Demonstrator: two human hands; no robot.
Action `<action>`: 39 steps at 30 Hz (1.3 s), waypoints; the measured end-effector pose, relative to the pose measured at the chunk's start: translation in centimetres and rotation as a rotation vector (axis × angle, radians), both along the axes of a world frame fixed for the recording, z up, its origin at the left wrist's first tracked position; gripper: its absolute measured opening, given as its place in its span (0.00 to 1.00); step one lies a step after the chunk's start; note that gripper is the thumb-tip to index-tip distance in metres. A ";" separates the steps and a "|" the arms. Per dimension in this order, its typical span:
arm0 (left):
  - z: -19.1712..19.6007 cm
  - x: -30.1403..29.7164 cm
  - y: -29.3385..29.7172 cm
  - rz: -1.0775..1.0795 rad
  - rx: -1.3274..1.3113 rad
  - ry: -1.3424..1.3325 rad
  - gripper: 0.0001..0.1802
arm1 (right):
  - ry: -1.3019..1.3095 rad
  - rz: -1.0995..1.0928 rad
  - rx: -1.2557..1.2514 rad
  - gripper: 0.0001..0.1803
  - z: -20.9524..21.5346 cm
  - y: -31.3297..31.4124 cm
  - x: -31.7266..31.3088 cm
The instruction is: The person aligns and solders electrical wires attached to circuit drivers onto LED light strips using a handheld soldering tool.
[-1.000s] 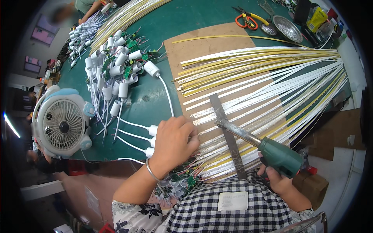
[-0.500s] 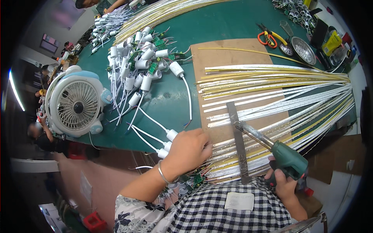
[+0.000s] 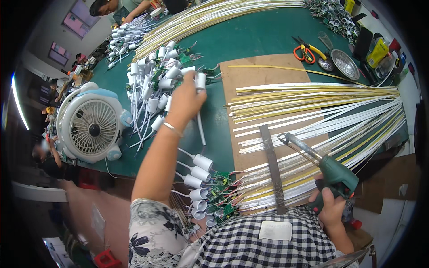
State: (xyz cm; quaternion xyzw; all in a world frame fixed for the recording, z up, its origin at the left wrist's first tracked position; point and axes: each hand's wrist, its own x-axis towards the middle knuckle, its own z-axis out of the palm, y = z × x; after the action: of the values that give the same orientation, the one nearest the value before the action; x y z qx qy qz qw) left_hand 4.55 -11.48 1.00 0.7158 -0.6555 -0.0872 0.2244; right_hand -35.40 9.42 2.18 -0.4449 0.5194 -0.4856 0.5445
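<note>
My left hand (image 3: 187,99) reaches over the table, its fingers closed round a white plastic lamp cap (image 3: 200,81) with a white cable hanging from it. Beside it lies a heap of similar white caps (image 3: 166,83) with green circuit boards and cables. Lower right, my right hand (image 3: 331,206) grips a green soldering gun (image 3: 338,175), its metal barrel pointing up and left over the LED strips (image 3: 304,154). A flat dark metal bar (image 3: 273,169) lies across these strips. Several caps with circuit boards (image 3: 225,183) line the near table edge, their wires meeting the strip ends.
A brown board (image 3: 254,69) lies under the strips. Orange-handled pliers (image 3: 304,53) and a metal dish (image 3: 345,64) sit at the back right. A white and blue fan (image 3: 91,125) stands left. At the far side, another person's hand (image 3: 129,18) is near more caps.
My left hand has left the caps at the near edge, moved up and away, and closed on a white lamp cap by the heap. My right hand keeps the soldering gun, slightly shifted.
</note>
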 end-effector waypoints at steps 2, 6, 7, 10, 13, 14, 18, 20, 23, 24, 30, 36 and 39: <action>3.9 -0.5 1.9 -0.135 -0.058 -0.162 0.31 | -0.014 -0.043 -0.054 0.26 -0.3 -0.3 -0.3; 8.6 0.6 5.8 -0.313 -0.083 -0.377 0.24 | 0.005 -0.048 -0.056 0.26 -0.6 -0.4 -0.1; 9.3 0.4 6.6 -0.315 -0.074 -0.378 0.24 | 0.003 -0.048 -0.046 0.26 -0.6 -0.6 0.0; 9.5 0.8 9.4 -0.353 -0.075 -0.436 0.26 | 0.022 -0.011 -0.042 0.26 -0.4 -0.9 0.2; 5.8 2.6 12.4 -0.451 0.055 -0.339 0.28 | 0.015 -0.001 -0.065 0.25 -0.5 -0.9 0.5; 4.7 3.4 12.8 -0.432 0.095 -0.329 0.29 | 0.035 0.012 -0.035 0.25 -0.5 -0.8 0.4; 4.5 5.7 10.9 0.090 0.079 0.442 0.25 | 0.141 -0.038 -0.039 0.29 -0.7 -0.8 0.7; 5.1 5.1 10.4 -0.005 -0.031 0.736 0.24 | 0.116 -0.057 -0.058 0.29 -0.8 -0.8 1.0; 4.9 3.9 10.7 -0.258 0.407 0.311 0.26 | 0.046 -0.054 -0.060 0.28 -0.5 -1.0 0.7; 4.1 3.7 11.2 -0.445 0.345 0.099 0.25 | 0.006 -0.038 -0.040 0.27 -0.4 -0.6 0.5; 5.0 5.7 12.3 -0.306 0.334 -0.095 0.21 | 0.051 0.022 0.043 0.28 -0.8 -0.1 -0.3; 5.4 2.7 9.8 -0.253 -0.099 -0.252 0.11 | 0.033 0.020 0.009 0.29 -0.3 -0.5 0.6; 4.4 -1.7 9.2 -0.333 -0.096 -0.241 0.12 | 0.088 -0.016 0.013 0.31 0.1 -0.2 1.3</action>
State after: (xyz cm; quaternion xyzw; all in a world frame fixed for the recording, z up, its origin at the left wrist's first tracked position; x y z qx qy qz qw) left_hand 2.87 -2.32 5.41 0.5914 -0.7902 -0.0057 0.1608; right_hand -34.07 9.23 2.29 -0.4584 0.5495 -0.4664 0.5201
